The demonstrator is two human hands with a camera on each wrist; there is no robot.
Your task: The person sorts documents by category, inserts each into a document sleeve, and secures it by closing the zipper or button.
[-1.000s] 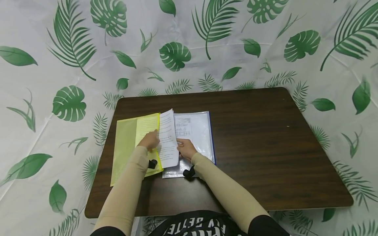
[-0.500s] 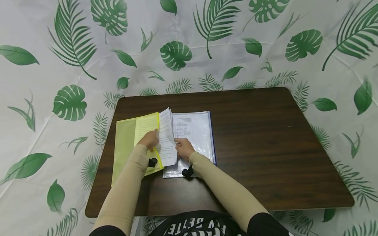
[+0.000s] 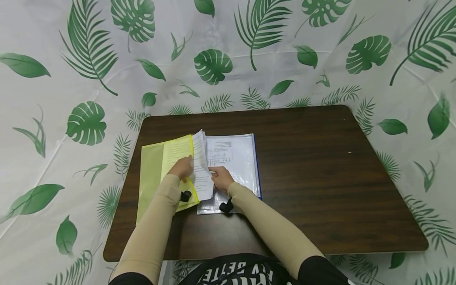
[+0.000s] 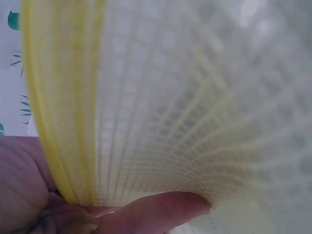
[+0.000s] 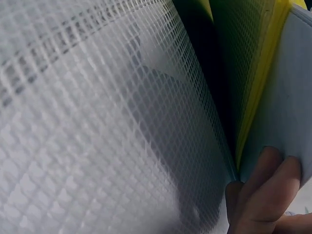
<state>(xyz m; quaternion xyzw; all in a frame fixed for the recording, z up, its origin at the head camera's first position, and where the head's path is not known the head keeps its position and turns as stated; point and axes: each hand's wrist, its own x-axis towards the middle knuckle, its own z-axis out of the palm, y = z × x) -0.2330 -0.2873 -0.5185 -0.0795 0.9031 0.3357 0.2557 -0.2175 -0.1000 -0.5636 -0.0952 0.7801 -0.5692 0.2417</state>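
A yellow mesh zip folder (image 3: 151, 166) lies at the table's left, some printed sheets inside it. My left hand (image 3: 182, 168) grips its right edge; in the left wrist view the thumb (image 4: 161, 210) bends over the mesh beside the yellow zipper edge (image 4: 36, 97). Sticking out of that edge is a stack of printed papers (image 3: 202, 176). My right hand (image 3: 222, 179) pinches the stack's right side, the fingers (image 5: 268, 187) against the white sheet (image 5: 292, 97). Under the papers and right hand lies a clear mesh folder with a blue edge (image 3: 246, 158), a printed sheet visible inside.
The dark wooden table (image 3: 320, 178) extends far to the right of the folders. A white cloth with green leaf prints (image 3: 263, 79) hangs behind it. Black wrist cameras (image 3: 226, 206) sit on both sleeves, close over the folders.
The stack of papers has slid a little left, deeper into the yellow folder, with my right hand moving along. My left hand stays at the folder's edge.
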